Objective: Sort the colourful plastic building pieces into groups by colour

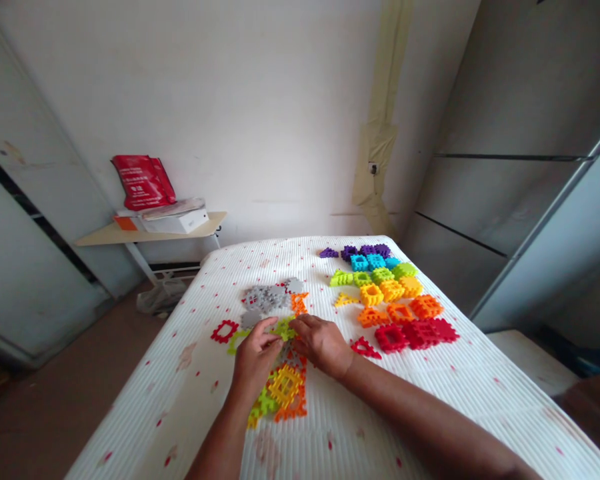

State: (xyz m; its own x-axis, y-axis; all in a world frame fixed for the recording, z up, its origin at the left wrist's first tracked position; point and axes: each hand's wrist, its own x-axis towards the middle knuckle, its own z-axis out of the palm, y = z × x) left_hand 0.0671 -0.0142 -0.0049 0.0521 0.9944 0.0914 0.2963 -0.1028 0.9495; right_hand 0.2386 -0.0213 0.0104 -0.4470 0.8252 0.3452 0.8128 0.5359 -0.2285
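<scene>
From my feed, both hands are over the middle of a bed with a white ribbed cover [190, 400] flecked with red. The left hand [255, 353] is half closed, its fingertips pinched in toward a small green plastic piece [284, 328]. The right hand [323, 343] arches in from the right, its fingers curled down onto that same piece. I cannot tell whether either hand has a firm grip.

Just near the hands lies a heap of yellow and orange lattice pieces [285, 390], with a gray cluster [267, 298] just beyond them. The soft bedding could let pressed pieces tilt or slip out of line. A careless sweep of the right forearm could knock the red triangle piece [365, 348] into the color-sorted rows of pieces [387, 290] on the right, mixing them.

At the far left, a red bag [143, 181] stands on a shelf [150, 239] beside a white box [175, 221]. The bag carries pale lettering, but it is too small for me to read. I can make out no brand on the pieces.
</scene>
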